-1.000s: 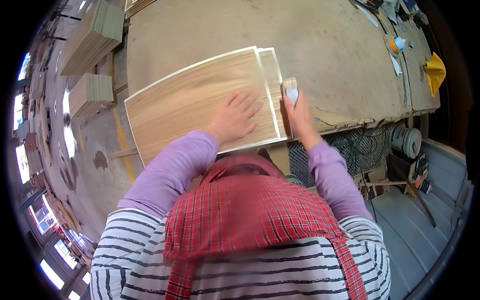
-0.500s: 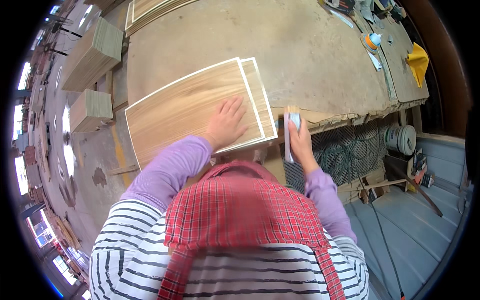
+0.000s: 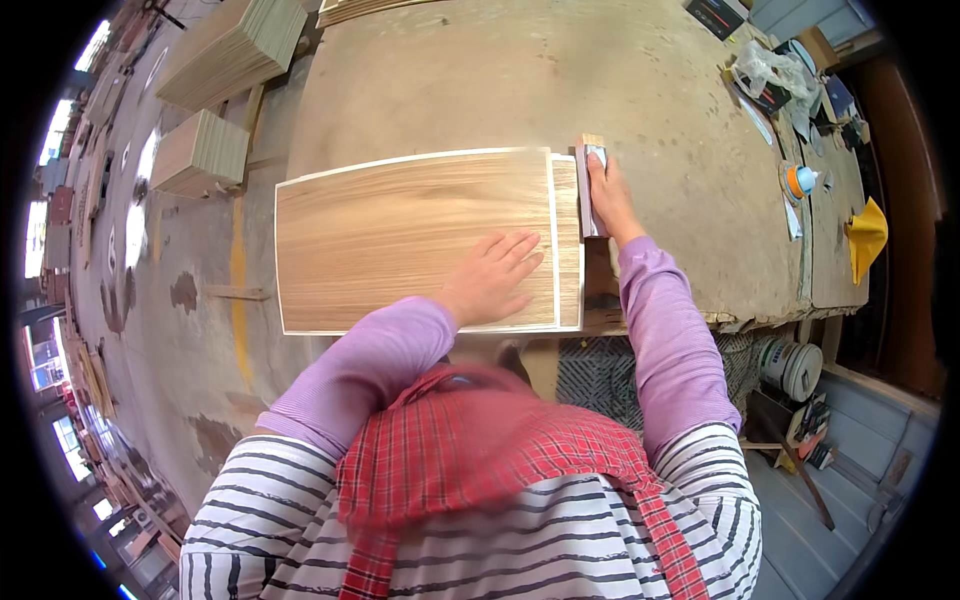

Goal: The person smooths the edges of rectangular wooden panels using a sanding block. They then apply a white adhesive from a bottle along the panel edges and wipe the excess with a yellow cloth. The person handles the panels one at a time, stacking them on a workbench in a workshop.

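Observation:
Two light wood-grain panels (image 3: 390, 230) with white edges lie stacked at the near edge of the workbench, the lower one showing along the right side. My left hand (image 3: 490, 280) rests flat on the upper panel, fingers spread. My right hand (image 3: 610, 195) grips a narrow block (image 3: 592, 142) with a tan top and pale and grey-purple sides, held upright along the panels' right edge. Whether the block touches the edge I cannot tell.
Stacks of boards (image 3: 225, 50) stand left, beyond the bench (image 3: 450, 80). On the right are a glue bottle (image 3: 800, 182), blades, plastic bags and a yellow cloth (image 3: 865, 240). A bucket (image 3: 790, 370) sits below.
My right hand has moved with the block from the near corner toward the far end of the right edge. The view has shifted. My left hand stays spread on the panel.

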`<state>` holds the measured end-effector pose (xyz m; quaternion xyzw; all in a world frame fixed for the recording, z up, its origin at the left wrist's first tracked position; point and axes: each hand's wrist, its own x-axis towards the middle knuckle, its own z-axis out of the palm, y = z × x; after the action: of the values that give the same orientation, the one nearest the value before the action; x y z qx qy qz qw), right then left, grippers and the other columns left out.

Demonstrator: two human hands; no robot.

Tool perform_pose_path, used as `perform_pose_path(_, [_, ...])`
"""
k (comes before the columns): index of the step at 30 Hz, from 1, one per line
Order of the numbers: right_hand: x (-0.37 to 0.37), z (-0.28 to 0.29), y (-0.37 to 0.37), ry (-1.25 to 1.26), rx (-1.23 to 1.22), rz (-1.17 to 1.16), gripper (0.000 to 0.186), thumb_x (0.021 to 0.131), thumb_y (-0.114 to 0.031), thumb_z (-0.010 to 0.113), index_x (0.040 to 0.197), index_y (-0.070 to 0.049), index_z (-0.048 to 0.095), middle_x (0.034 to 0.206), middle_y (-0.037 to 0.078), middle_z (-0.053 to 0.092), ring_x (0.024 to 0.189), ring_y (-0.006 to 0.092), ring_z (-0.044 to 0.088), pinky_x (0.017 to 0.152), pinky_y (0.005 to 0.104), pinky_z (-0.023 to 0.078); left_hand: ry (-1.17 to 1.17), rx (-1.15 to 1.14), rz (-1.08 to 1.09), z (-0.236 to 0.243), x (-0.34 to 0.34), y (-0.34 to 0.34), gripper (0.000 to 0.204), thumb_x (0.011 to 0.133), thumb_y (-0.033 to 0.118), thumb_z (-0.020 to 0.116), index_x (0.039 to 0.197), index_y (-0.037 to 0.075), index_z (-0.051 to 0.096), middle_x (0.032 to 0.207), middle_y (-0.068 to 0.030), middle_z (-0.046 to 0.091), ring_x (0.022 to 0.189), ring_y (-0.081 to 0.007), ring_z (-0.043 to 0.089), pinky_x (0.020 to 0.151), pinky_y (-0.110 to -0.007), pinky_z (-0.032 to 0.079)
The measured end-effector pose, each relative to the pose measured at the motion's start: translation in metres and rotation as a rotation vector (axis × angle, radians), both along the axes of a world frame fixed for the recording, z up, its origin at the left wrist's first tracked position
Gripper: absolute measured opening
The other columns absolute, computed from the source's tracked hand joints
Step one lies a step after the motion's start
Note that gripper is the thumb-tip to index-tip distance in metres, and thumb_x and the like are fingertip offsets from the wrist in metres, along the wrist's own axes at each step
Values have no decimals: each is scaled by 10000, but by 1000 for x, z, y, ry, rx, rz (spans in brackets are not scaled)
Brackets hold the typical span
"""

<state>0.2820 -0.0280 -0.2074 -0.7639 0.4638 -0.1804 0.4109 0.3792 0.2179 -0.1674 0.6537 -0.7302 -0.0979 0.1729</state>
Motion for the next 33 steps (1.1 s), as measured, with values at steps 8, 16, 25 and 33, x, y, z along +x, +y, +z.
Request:
perform_pose_path(8, [11,8,7,68,-74,-45,472,950,-418,425,1073,34,481,1010,298,587,968,475,541,823,502,426,22,-10,-4,-1,-1,-4,572,801,366,594,1264,41,507,1402,-149,403,1324,-264,327,1078,-442,257])
perform_pose_path(16, [-15,14,47,124,-166,-20,417,939,-369,460,1030,37,475,983,305,568,915,469,543,777,505,434,-17,13,7,-7,-1,0,575,816,400,569,1274,58,505,1421,-137,383,1330,-263,318,1084,-451,248])
perform_pose_path(25, [-191,36,232,161,131,-32,467,917,-288,508,1281,-11,412,1143,263,532,1024,438,534,838,461,443,-55,54,0,-7,-1,0,612,799,403,579,1299,68,467,1455,-137,329,1359,-273,278,1111,-428,203])
perform_pose_path(33, [-211,62,233,-70,163,-379,505,864,-258,614,1240,23,428,1064,207,600,977,296,597,828,392,457,-38,-57,-477,-11,-31,-43,520,823,327,551,1261,54,487,1363,-132,416,1298,-267,359,1065,-405,278])
